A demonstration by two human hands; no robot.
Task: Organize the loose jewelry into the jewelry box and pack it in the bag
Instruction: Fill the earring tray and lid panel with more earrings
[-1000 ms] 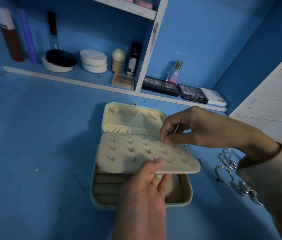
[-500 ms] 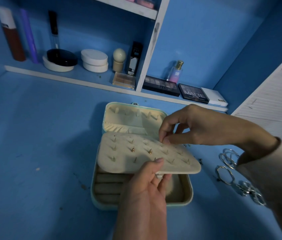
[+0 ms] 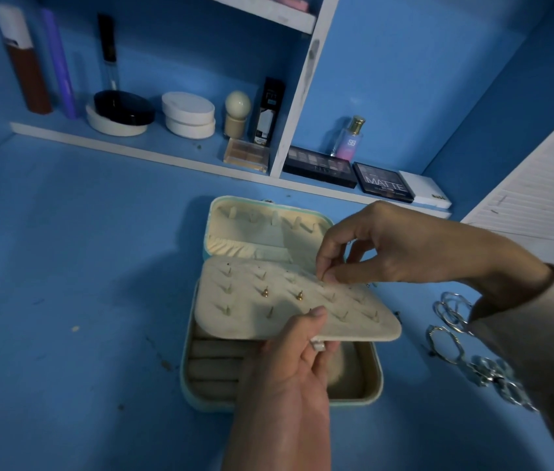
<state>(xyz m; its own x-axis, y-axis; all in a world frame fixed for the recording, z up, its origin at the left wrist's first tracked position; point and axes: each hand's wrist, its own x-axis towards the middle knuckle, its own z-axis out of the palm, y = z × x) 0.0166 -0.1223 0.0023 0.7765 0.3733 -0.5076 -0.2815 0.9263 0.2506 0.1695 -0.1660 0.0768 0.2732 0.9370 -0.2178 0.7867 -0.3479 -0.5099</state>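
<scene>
The jewelry box [image 3: 190, 392] lies open on the blue table [image 3: 65, 266], in the middle of the scene, with its lid [image 3: 269, 229] standing up on the far side. No bag is in view. The left hand [image 3: 289, 375] holds the cream earring panel [image 3: 279, 302] by its near edge, thumb [image 3: 311, 319] on top and curled fingers below, so the panel stands lifted and tilted over the ring rolls in the base. The right hand [image 3: 404, 249] comes from the right. The tips of its thumb and forefinger [image 3: 328, 277] are pinched together and touch the far right part of the panel. Whether a small stud is between them is too small to tell. Two gold studs [image 3: 264, 293] already sit in the middle row. The step in hand seems to be fixing an earring into a hole of the panel. To do it well, the left hand should hold the panel steady and not let it bend. The right hand should push the post straight through the hole, not at an angle, and then check that it sits firmly. A dropped stud could fall into the base or onto the table and be hard to find in this dim light. The silver rings [image 3: 452, 309] and other silver pieces [image 3: 493, 372] lie loose on the table to the right of the box, so much of the sorting is not yet done.
</scene>
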